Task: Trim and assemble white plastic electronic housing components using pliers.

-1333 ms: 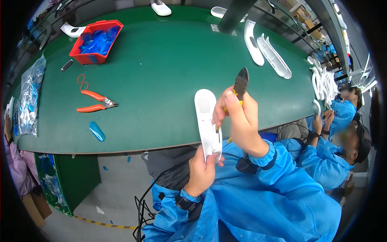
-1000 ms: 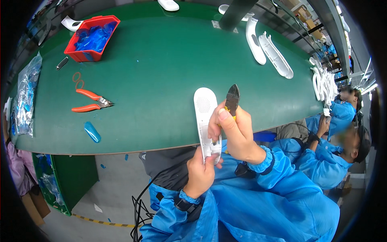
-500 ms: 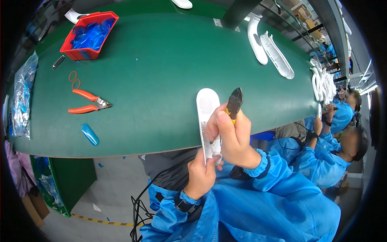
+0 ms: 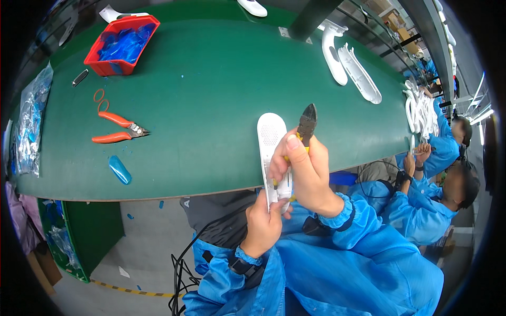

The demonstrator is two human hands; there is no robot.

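Note:
My left hand (image 4: 262,224) grips the near end of a long white plastic shell (image 4: 270,132), which has a rounded far end dotted with small holes. The shell tilts up over the table's front edge. In my right hand (image 4: 311,181) are cutting pliers (image 4: 307,122) with dark jaws and yellow handles. Their jaws point up and away from the shell, while most of the handles is hidden in my fist. My right fingers are at the shell's inner side; whether they press on it I cannot tell.
On the green table (image 4: 211,79) lie orange-handled cutters (image 4: 117,136), a shiny blue piece (image 4: 120,170) and a red bin (image 4: 113,67) of blue film. White shells (image 4: 360,73) lie at the far right, by a dark post (image 4: 312,18). Co-workers (image 4: 429,184) sit to the right.
The view has shifted slightly. The pliers and my right hand have turned a little, and the shell stands in nearly the same place. The nearby co-workers' hands have moved.

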